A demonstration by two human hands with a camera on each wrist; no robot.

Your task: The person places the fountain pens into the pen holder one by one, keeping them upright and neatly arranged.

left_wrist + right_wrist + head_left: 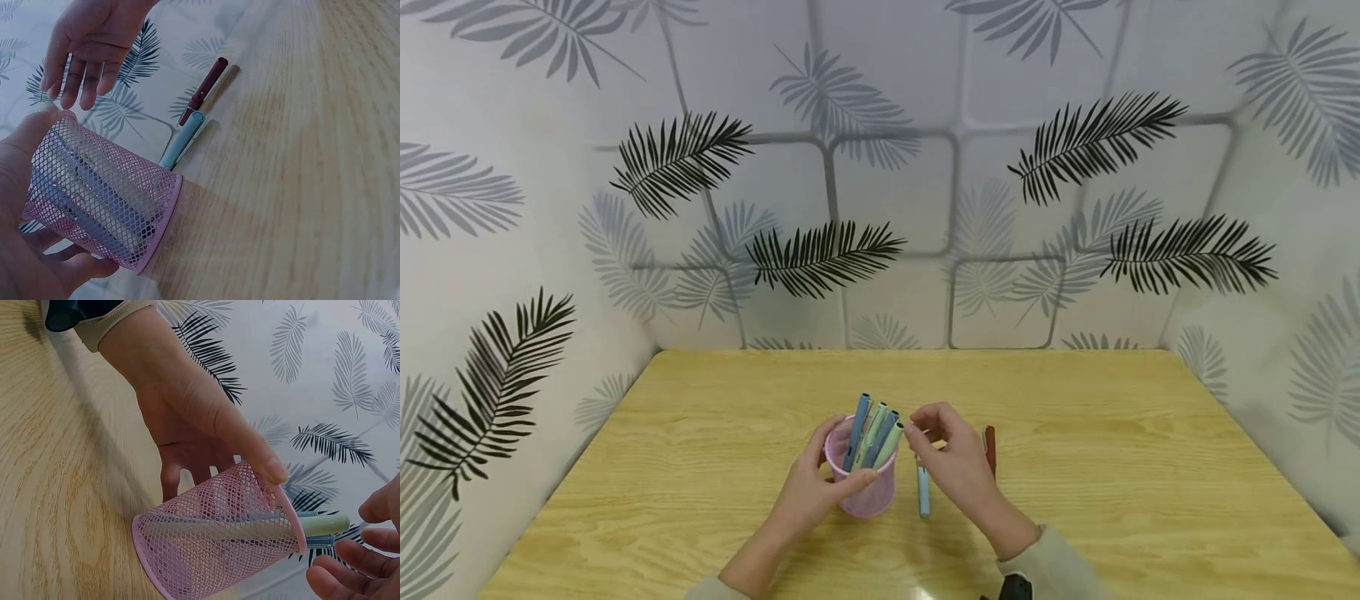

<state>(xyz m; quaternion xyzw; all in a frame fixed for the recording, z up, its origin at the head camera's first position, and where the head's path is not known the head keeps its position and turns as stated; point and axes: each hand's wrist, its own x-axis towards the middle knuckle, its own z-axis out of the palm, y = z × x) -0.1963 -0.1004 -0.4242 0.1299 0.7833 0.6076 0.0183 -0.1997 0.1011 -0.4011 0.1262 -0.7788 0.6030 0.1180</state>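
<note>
A pink mesh pen cup [868, 500] stands on the table, gripped around its side by my left hand [811, 487], the thumb at the rim. Several pens lean inside it, among them a blue pen [856, 435] and a light green pen [331, 524], their ends rising above the rim. My right hand [955, 462] hovers just right of the pen ends, its fingers loosely bent with nothing between them in the left wrist view. Below that hand, a light blue pen [923, 494] lies on the table. A dark red pen [990, 446] lies beyond it, partly covered by the hand.
The wooden table [700, 442] reaches back to a wall [895, 192] patterned with leaves. Side walls with the same pattern border it left and right. A black device [1017, 587] sits on my right wrist by the sleeve.
</note>
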